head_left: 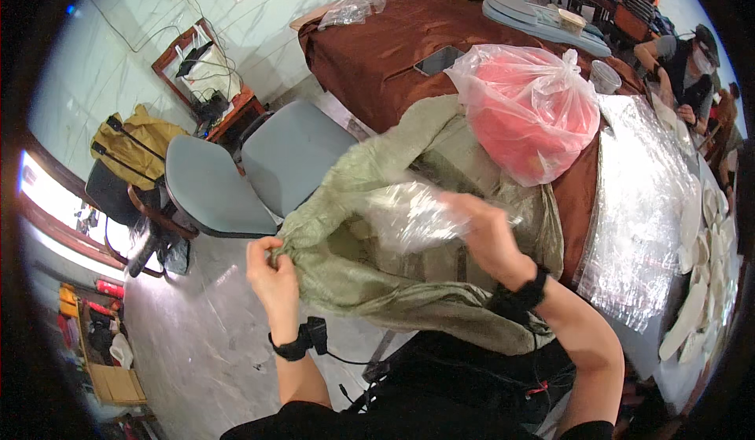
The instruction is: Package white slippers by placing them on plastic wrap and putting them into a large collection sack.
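Note:
A large olive-green woven sack (338, 196) lies in front of me with its mouth spread. My left hand (272, 279) pinches the sack's rim at its left side. Over the opening, my right hand (491, 239) grips a crumpled clear plastic bag (417, 218), which is smeared by motion. The inside of the sack shows in part behind the plastic. Just beyond the sack sits a knotted translucent bag with pink contents (531, 114); what exactly is in it I cannot make out.
A brown-covered table (370, 62) carries a dark phone (439, 61). Clear plastic sheets (641, 204) and several pale flat pieces (696, 283) lie at the right. Two grey chairs (291, 153) stand left of the sack. Another person (680, 66) sits at the far right.

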Tool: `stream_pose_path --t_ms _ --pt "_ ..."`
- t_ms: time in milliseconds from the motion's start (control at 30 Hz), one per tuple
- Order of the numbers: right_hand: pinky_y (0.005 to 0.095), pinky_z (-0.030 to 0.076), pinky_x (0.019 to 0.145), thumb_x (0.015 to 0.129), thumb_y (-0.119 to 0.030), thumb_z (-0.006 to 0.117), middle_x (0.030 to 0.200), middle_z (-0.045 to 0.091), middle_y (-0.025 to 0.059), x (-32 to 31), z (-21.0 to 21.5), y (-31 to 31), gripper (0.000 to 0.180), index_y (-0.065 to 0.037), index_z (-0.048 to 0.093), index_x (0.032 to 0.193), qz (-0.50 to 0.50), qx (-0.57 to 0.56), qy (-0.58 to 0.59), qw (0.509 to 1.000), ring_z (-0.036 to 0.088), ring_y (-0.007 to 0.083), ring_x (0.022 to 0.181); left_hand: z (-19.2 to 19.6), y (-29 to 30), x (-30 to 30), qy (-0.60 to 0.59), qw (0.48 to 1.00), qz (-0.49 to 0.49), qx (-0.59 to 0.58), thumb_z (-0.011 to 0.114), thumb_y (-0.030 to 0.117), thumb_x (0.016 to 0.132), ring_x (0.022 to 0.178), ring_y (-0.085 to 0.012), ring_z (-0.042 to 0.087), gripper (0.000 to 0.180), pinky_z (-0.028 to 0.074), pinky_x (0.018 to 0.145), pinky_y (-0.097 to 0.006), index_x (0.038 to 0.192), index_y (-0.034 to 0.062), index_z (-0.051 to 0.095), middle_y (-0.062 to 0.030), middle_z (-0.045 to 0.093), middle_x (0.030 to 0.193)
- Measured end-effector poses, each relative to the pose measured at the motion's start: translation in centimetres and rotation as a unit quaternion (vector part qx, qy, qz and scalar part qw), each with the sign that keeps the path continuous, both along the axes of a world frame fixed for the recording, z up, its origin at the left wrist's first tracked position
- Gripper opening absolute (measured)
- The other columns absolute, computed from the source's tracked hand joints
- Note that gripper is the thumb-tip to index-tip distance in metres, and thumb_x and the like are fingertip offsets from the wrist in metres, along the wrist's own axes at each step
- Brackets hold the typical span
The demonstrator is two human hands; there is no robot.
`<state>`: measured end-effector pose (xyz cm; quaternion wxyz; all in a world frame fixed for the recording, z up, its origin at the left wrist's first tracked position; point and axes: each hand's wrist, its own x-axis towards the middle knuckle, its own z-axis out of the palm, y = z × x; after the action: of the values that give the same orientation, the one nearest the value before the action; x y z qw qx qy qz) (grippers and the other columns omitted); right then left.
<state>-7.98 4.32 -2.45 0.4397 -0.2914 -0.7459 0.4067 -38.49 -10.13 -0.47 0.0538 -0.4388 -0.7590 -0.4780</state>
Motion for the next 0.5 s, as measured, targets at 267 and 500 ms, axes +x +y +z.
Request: stream_pose_path --t_ms 267,500 --pt "0.0707 0.032 0.11 0.084 -0.011 0.067 0.166 0.024 0.0032 -6.3 -9.1 -3.7 0.08 -0.034 0.037 0.154 0.342 0.122 -0.517 0.775 0.028 0.042 0.149 1.7 -0.6 0.1 -0.16 0.98 -0.033 0.111 0.048 -0.01 0.082 0.069 -0.0042 0.043 0.02 0.037 0.06 -0.023 0.094 0.0014 0.059 0.0012 0.058 0.091" --pt "0.0651 0.04 0.106 0.088 -0.011 0.067 0.153 0.044 0.0194 -3.8 -7.5 -2.0 0.071 -0.019 0.04 0.153 0.286 -0.029 -0.507 0.813 0.047 0.0452 0.135 1.6 -0.4 0.6 -0.15 0.979 -0.061 0.127 0.047 -0.01 0.084 0.07 -0.0045 0.045 0.02 0.039 0.063 -0.021 0.097 0.0012 0.057 0.0004 0.056 0.092"
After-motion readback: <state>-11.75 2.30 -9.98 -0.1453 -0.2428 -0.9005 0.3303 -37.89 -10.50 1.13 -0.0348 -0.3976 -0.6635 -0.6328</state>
